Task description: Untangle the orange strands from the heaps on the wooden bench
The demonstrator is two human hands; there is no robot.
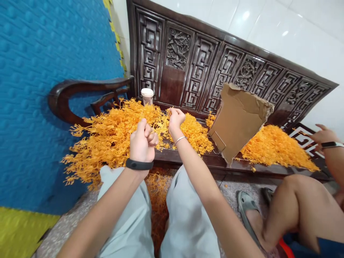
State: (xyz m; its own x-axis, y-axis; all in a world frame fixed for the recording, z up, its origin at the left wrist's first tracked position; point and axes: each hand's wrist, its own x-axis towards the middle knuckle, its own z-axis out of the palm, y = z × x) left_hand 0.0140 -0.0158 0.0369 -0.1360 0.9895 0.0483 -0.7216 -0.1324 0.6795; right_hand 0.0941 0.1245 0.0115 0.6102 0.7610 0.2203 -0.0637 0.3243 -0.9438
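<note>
My left hand (142, 141), with a black band on its wrist, is closed in front of a big heap of branching orange plastic pieces (107, 132). Whatever its curled fingers hold is hidden. To its right and slightly farther off, my right hand (176, 120) is closed in a pinch, a thin silver bracelet on the wrist. A small bit of orange plastic shows at its fingertips. Just behind and right of that hand, a smaller pile of loose orange pieces (197, 134) lies on the dark wooden bench (185, 162).
A lidded paper cup (147, 96) stands behind the left heap. An upright cardboard sheet (236, 118) separates the smaller pile from another orange pile (276, 147). At the right, another person's hand (326, 138) and bare leg show. Orange pieces also lie low between my knees.
</note>
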